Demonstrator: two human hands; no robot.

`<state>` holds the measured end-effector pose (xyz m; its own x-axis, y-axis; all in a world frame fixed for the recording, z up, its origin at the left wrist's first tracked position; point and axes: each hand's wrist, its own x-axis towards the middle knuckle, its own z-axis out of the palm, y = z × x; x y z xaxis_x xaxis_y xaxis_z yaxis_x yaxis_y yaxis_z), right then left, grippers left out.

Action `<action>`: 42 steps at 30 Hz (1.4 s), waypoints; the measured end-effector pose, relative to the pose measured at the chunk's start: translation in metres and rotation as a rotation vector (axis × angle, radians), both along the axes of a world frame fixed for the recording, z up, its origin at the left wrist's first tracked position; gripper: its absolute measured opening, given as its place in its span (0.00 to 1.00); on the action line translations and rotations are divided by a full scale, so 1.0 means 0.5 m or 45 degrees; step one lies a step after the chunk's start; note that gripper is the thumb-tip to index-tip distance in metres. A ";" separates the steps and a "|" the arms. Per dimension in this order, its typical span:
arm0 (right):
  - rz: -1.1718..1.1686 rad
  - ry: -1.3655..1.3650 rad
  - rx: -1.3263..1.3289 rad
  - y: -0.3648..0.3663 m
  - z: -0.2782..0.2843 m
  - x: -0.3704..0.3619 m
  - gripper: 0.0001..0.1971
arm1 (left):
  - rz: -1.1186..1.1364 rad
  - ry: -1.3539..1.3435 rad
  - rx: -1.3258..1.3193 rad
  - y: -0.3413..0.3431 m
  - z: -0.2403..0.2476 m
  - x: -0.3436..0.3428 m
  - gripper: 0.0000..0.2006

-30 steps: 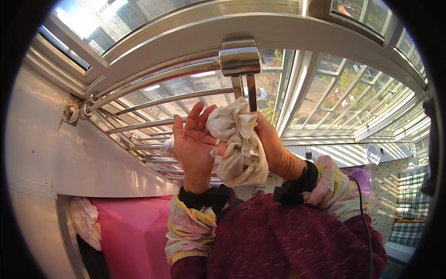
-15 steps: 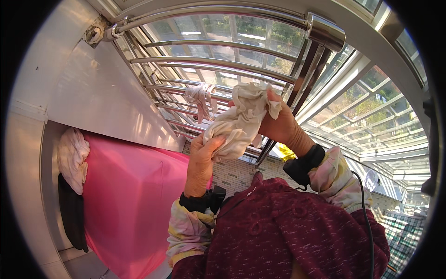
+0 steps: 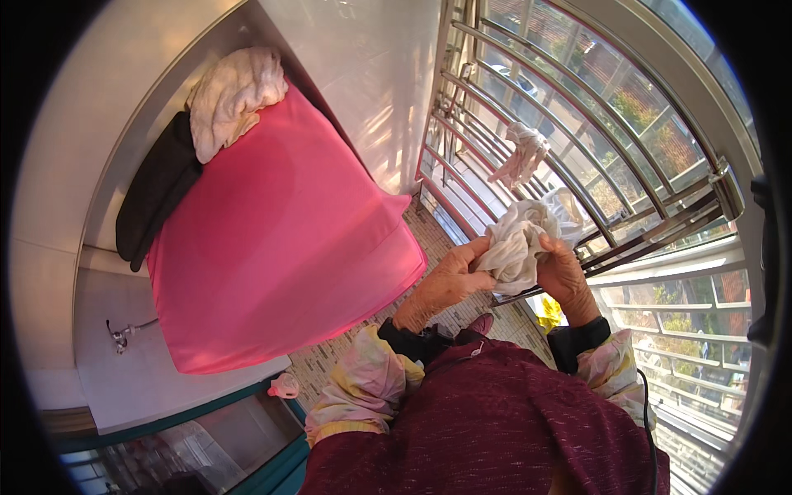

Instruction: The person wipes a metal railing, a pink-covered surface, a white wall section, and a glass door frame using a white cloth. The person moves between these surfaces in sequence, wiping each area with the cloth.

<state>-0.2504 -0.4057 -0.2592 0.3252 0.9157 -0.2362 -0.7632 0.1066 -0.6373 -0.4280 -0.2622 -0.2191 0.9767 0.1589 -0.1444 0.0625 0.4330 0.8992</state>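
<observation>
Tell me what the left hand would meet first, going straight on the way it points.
The crumpled white cloth, which the left hand is holding. Beyond that, the metal rack seems next in line, but depth is unclear.

Lower centre-right: fingers of left hand [image 3: 445,282] partly lost in folds of crumpled off-white cloth [image 3: 518,243]; right hand [image 3: 566,279] has most fingertips behind it. Bright yellow crinkled item [image 3: 549,313] half masked by right wrist, kind unclear. Left of centre, smooth pink fabric cover [image 3: 272,231] conceals whatever stands beneath. Speckled maroon knitted garment [image 3: 503,404] cut by lower edge. Lower left, contents behind teal-edged dark glass panel [image 3: 247,429] too dim to identify.
</observation>
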 end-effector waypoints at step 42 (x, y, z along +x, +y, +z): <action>0.527 -1.072 0.169 0.022 0.088 -0.273 0.13 | 1.397 -0.561 -0.762 -0.221 -0.064 -0.354 0.30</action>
